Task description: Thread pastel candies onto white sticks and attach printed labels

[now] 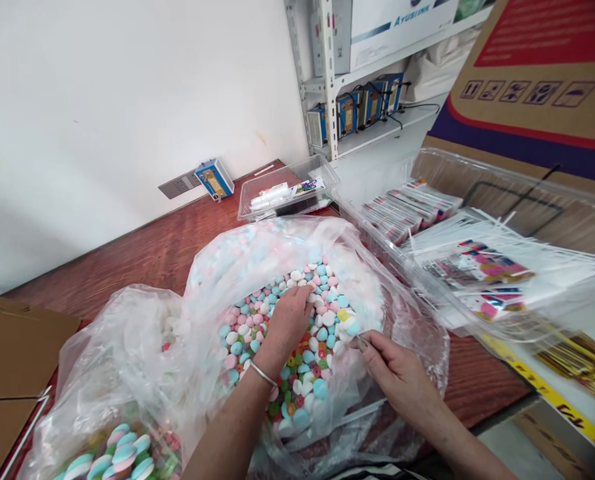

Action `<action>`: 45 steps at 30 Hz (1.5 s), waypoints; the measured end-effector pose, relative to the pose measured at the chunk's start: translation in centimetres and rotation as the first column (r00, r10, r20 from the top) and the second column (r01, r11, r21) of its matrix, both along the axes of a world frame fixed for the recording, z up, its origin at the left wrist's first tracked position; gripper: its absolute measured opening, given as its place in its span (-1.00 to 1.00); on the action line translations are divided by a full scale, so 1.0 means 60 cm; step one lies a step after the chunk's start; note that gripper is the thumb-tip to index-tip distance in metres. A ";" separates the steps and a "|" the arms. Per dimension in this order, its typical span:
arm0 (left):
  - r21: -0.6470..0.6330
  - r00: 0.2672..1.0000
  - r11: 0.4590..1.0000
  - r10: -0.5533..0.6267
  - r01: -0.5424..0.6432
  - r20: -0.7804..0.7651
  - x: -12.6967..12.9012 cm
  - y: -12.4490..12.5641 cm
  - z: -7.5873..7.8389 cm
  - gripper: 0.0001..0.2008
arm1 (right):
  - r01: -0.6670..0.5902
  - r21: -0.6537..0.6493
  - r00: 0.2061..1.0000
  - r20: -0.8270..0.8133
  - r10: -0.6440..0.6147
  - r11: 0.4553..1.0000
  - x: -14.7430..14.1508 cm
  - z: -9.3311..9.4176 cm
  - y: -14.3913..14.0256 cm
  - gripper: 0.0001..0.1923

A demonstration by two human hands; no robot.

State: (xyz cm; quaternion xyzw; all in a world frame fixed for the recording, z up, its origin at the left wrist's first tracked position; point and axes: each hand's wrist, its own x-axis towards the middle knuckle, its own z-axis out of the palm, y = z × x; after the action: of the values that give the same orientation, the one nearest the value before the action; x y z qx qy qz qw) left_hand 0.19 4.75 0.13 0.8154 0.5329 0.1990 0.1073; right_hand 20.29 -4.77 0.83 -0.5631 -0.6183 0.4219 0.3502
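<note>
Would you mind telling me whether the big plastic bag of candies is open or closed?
Open. The plastic bag gapes at its mouth, the left hand reaches in among the candies, and the right hand rests at its edge.

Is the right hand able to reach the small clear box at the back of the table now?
Probably yes, with a stretch: the right hand rests at the candy bag, and only that bag lies before the clear box.

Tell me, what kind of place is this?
Probably a small candy-packing workroom. A big plastic bag holds loose candies, clear trays hold printed wrappers, and cardboard boxes stand beside a shelf.
</note>
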 end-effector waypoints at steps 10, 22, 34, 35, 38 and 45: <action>-0.056 0.986 0.998 0.047 -0.038 0.163 -0.006 0.014 -0.001 -0.79 | -0.012 -0.005 1.000 0.001 0.012 1.000 -0.004 0.001 0.000 -0.71; -0.044 0.999 0.999 0.019 -0.017 0.049 -0.003 0.011 -0.011 -0.73 | -0.026 -0.013 1.000 0.008 0.026 1.000 -0.010 -0.003 0.001 -0.74; -0.362 0.711 0.925 0.332 -0.116 0.620 0.005 -0.016 0.029 -0.85 | -0.034 0.010 0.999 0.022 0.034 0.999 -0.012 0.012 -0.003 -0.72; -0.438 0.615 0.895 0.393 -0.085 0.683 0.005 -0.025 0.035 -0.82 | -0.054 0.010 0.998 0.037 0.053 0.999 -0.014 0.015 -0.004 -0.72; -0.541 0.432 0.840 0.502 -0.036 0.750 0.003 -0.050 0.042 -0.74 | -0.117 0.011 0.991 0.072 0.116 0.993 -0.025 0.022 -0.005 -0.71; -0.524 0.344 0.852 0.491 0.004 0.801 -0.001 -0.076 0.033 -0.74 | -0.152 -0.010 0.988 0.037 0.152 0.988 -0.042 0.024 -0.008 -0.72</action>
State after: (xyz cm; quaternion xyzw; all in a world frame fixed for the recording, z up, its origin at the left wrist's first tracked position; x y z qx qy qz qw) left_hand 0.12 0.17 2.11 0.4270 0.5314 0.5037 0.5307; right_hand 17.80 -5.27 2.29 -0.5235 -0.6644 0.4387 0.3032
